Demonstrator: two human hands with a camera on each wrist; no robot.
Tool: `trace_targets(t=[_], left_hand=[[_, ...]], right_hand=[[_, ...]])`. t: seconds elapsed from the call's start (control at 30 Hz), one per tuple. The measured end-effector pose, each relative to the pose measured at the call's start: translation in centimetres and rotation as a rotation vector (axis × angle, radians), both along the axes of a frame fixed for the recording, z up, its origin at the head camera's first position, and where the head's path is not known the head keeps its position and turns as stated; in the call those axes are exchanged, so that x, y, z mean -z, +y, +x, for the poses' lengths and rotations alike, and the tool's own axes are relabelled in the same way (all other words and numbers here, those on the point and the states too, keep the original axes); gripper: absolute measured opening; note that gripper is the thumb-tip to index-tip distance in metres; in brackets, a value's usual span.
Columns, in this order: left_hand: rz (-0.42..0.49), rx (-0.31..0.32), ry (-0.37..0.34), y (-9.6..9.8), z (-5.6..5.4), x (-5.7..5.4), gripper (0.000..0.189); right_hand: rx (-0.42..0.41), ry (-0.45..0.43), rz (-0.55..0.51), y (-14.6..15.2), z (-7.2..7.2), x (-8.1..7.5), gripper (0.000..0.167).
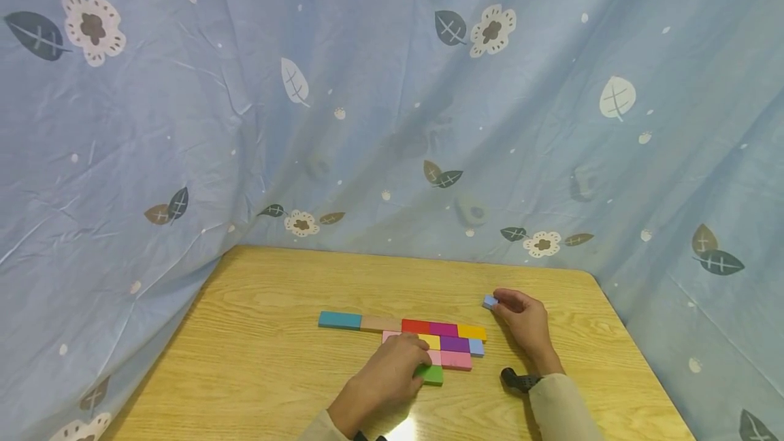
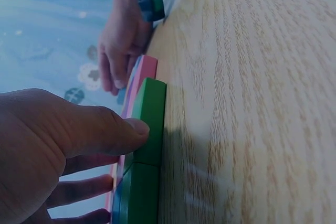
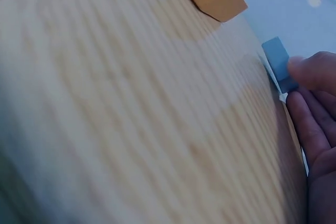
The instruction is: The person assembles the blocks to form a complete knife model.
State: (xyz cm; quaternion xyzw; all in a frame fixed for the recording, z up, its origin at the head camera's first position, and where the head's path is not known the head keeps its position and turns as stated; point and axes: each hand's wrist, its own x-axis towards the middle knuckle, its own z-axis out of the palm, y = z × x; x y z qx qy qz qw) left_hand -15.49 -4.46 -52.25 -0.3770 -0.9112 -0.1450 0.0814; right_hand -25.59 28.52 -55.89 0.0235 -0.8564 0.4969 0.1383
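Note:
Toward the back right of the table, my right hand (image 1: 525, 325) pinches a small light blue block (image 1: 488, 301) between thumb and fingers; the right wrist view shows the same block (image 3: 276, 59) at the fingertips. My left hand (image 1: 392, 369) rests over the left part of a flat layout of coloured blocks. Its thumb touches a green block (image 2: 149, 114) on the near side, with the other fingers spread over the layout. The back row holds teal (image 1: 339, 320), tan (image 1: 381, 323), red (image 1: 416, 326), magenta (image 1: 444, 329) and orange (image 1: 471, 333) blocks. The left hand hides some blocks.
The wooden table (image 1: 263, 359) carries the layout near its middle. A blue patterned curtain (image 1: 380, 87) hangs behind and along both sides. At the layout's right end lie a purple block (image 1: 454, 344), another light blue block (image 1: 476, 347) and a pink block (image 1: 456, 360).

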Motion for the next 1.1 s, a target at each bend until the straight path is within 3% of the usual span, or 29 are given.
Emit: trace_targets(t=[0.1,0.23,0.37,0.5,0.83,1.1], left_hand=[[-0.003,0.000,0.005,0.0,0.0,0.0,0.020],[-0.007,-0.011,-0.012,0.1,0.1,0.0,0.020],[-0.012,-0.028,-0.051,0.1,0.3,-0.1,0.021],[-0.012,-0.036,-0.075,0.2,0.4,-0.3,0.020],[-0.018,-0.042,-0.085,0.1,0.1,-0.3,0.018],[-0.022,-0.042,-0.085,0.2,0.2,-0.2,0.017]], right_hand=[[0.012,-0.010,-0.030,0.0,0.3,0.0,0.030],[0.028,-0.053,-0.192,0.2,1.1,0.0,0.036],[0.045,-0.097,-0.310,0.4,2.8,0.0,0.042],[0.044,-0.087,-0.298,0.5,5.0,-0.7,0.043],[-0.070,-0.070,-0.224,0.9,10.1,-3.3,0.043],[-0.089,-0.069,-0.120,0.8,12.6,-3.7,0.033]])
